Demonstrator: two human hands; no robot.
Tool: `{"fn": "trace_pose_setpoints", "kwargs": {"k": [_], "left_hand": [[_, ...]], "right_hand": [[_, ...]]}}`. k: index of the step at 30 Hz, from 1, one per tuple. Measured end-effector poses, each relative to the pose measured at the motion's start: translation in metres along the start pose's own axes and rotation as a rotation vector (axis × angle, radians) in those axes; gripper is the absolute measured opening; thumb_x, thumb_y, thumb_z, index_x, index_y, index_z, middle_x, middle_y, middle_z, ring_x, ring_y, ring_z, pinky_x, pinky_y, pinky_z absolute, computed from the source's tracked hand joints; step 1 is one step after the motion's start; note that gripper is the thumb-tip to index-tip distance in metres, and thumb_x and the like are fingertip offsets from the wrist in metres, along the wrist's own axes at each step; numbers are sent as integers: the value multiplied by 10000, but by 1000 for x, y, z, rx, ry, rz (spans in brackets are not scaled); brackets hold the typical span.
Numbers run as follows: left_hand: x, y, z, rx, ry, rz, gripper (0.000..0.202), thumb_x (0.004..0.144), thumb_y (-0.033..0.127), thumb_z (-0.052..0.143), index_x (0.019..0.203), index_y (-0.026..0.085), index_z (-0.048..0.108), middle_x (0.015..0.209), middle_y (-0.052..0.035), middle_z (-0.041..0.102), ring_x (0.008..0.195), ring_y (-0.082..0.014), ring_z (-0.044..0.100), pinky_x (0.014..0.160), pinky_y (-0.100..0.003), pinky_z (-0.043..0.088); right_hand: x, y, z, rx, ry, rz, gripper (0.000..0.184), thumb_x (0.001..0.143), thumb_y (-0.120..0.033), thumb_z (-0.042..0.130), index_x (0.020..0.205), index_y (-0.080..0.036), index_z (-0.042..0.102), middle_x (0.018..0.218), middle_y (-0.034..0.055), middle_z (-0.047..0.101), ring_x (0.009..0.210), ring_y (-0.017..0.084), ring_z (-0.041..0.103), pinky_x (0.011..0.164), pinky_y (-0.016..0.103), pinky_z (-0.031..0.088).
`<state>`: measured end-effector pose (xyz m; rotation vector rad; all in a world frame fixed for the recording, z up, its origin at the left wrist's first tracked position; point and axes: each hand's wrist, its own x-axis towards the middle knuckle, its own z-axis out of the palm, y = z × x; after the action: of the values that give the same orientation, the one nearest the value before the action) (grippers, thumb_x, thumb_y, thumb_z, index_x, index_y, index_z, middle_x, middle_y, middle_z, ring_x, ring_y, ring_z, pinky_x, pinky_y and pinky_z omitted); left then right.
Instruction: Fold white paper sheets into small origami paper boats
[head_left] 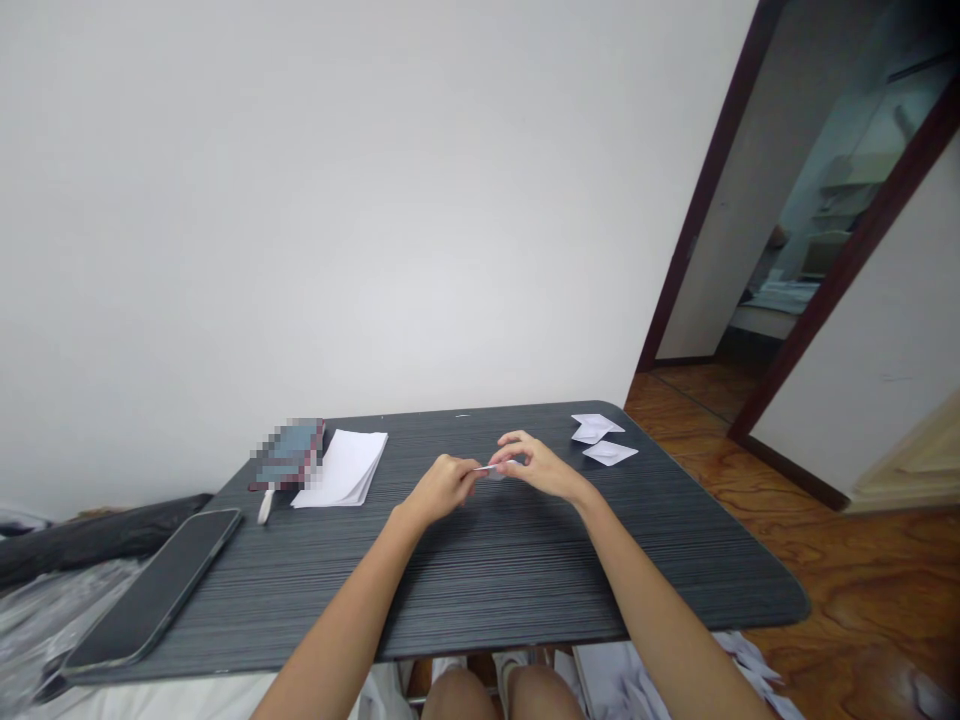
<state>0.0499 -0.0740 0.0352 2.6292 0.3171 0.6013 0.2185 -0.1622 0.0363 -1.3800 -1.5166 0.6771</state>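
Note:
Over the middle of the dark table (pixel 510 590), my left hand (pixel 444 487) is closed on one end of a small piece of white folded paper (pixel 495 469). At the other end, my right hand (pixel 541 467) pinches the same paper between thumb and fingers, its other fingers curved above. The paper is seen nearly edge-on, so its folded form is partly hidden by my fingers. Right of my hands, near the table's far right corner, lie pointed folded papers (pixel 610 453), one apart and others close together behind it.
A stack of white sheets (pixel 345 468) lies at the left, beside a blurred book-like item (pixel 289 452) and a small white object (pixel 265 506). A phone-shaped dark slab (pixel 161 585) rests along the left edge. A white wall (pixel 420 200) stands behind; more papers (pixel 615 680) are below the table.

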Motion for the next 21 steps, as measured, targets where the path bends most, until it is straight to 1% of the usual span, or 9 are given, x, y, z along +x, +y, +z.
{"fn": "trace_pose_setpoints", "kwargs": {"k": [2,4,7,9,11,14,17,19,21], "left_hand": [[0,3,-1,-128,-10,-59,391,833,319,326,557,141,538,394,15,504,349,-65,466,476,-164,370],[-1,4,-2,-237,-29,-108,406,820,357,345,535,134,529,396,13,520,326,-59,460,450,-159,368],[-1,5,-4,-380,-65,-164,413,796,398,377,528,122,527,410,4,541,311,-57,461,406,-156,350],[0,3,-5,-474,-91,-197,412,784,415,395,537,112,526,416,-1,545,301,-56,455,371,-155,324],[1,0,-5,-578,-119,-229,408,769,429,417,550,102,524,417,-4,544,292,-56,450,343,-154,294],[5,-5,-2,-752,-126,-264,433,758,455,424,555,85,521,408,-15,539,294,-62,457,319,-154,259],[8,-8,2,-937,-96,-302,538,785,494,335,525,63,525,411,-58,547,326,-86,493,325,-167,281],[9,-7,3,-1046,-82,-338,574,793,498,310,519,47,535,442,-91,565,349,-105,517,329,-178,302],[8,-6,1,-1118,-76,-371,531,780,473,374,541,33,550,489,-109,587,377,-119,540,336,-181,321]], "right_hand": [[-1,-2,1,-40,-49,-55,222,638,-343,605,760,-170,671,858,46,606,731,146,542,621,237,397],[-2,-3,2,-62,-73,-80,221,673,-333,569,774,-165,670,728,25,623,672,146,537,599,239,388],[-2,-2,4,-108,-15,-104,222,704,-324,529,700,-151,668,606,2,603,586,127,508,548,223,363],[-1,0,5,-100,13,-82,238,702,-327,528,639,-135,654,538,-8,567,517,104,474,485,205,336],[0,0,6,-45,15,-22,256,686,-344,542,615,-117,639,489,-13,530,455,85,440,428,193,313],[1,0,6,95,-28,59,310,679,-385,539,650,-93,639,494,-2,529,424,79,432,400,194,333],[0,-2,6,230,-83,53,356,688,-392,530,837,-90,644,563,14,571,462,86,455,413,201,354],[0,-4,5,274,-76,39,379,689,-366,538,949,-103,617,602,20,596,484,91,464,423,202,352],[-1,-5,3,272,-41,36,356,683,-329,549,954,-110,621,633,30,620,505,97,480,448,211,360]]}}
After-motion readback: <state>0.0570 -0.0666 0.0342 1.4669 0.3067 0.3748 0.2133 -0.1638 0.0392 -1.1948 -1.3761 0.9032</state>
